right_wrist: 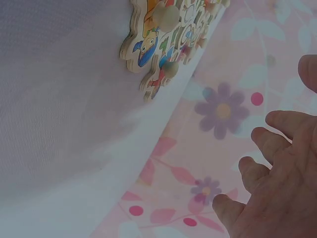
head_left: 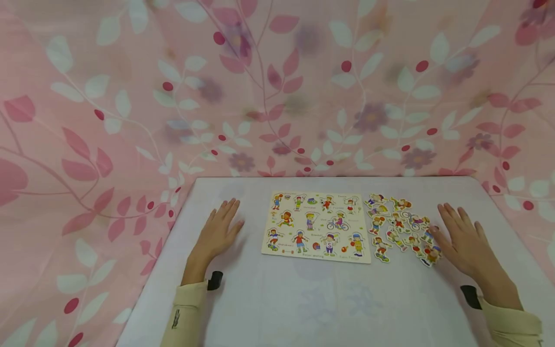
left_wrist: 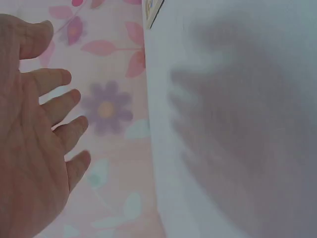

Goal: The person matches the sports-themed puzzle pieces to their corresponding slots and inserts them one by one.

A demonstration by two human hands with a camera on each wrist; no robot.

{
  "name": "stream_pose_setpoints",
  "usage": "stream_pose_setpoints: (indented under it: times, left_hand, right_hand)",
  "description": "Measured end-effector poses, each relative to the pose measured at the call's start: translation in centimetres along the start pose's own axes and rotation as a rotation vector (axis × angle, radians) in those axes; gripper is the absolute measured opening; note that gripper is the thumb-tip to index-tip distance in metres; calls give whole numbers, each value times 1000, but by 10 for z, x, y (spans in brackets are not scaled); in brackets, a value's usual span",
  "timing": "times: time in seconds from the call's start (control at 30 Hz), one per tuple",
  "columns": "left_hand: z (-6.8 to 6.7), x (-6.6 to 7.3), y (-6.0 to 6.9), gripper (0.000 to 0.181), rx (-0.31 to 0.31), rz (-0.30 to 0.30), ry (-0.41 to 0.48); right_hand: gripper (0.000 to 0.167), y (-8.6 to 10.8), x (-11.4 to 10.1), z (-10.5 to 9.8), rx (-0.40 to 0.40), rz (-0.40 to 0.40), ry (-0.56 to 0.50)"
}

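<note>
A flat wooden puzzle board [head_left: 318,226] printed with children playing sports lies in the middle of the table. Right of it sits a loose cluster of wooden puzzle pieces [head_left: 396,223] cut as sporting figures; the right wrist view shows round knobs on some pieces [right_wrist: 143,49]. My left hand [head_left: 219,230] hovers over the table left of the board, fingers straight and palm empty. On the other side, my right hand [head_left: 468,241] is held beside the cluster with fingers extended, its thumb overlapping the nearest pieces in the head view. Whether that thumb touches them I cannot tell.
A white cloth covers the table [head_left: 277,303]. Behind and at the sides hangs a pink curtain [head_left: 277,96] with leaves and flowers, meeting the table's back edge. Both wrists carry black straps [head_left: 215,280] beside beige sleeves [head_left: 185,311].
</note>
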State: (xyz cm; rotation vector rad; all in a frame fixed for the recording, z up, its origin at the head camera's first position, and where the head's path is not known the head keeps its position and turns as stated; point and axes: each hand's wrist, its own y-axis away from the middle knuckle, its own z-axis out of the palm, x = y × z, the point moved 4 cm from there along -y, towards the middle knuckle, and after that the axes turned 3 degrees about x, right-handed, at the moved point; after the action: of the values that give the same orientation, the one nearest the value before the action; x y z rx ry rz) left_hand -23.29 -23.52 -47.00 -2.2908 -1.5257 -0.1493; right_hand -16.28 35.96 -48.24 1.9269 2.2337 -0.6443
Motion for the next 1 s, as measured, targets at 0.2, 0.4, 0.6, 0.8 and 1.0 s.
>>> stream_pose_setpoints:
  times: [0.2, 0.4, 0.6, 0.8, 1.0]
  left_hand:
    - [17, 1, -19, 58, -98, -30, 288]
    - [34, 4, -38, 54, -154, -64, 390]
    - [52, 9, -54, 43, -167, -77, 376]
    - [70, 14, -60, 29, -187, -74, 325]
    - [72, 18, -61, 21, -175, -67, 250]
  right_hand:
    - [72, 0, -2, -1, 7, -8, -1]
    - [71, 3, -6, -1, 3, 3, -7]
    - [71, 6, -8, -1, 13, 0, -6]
    - [71, 7, -5, 1, 24, 9, -1]
    - [70, 9, -4, -1, 31, 16, -2]
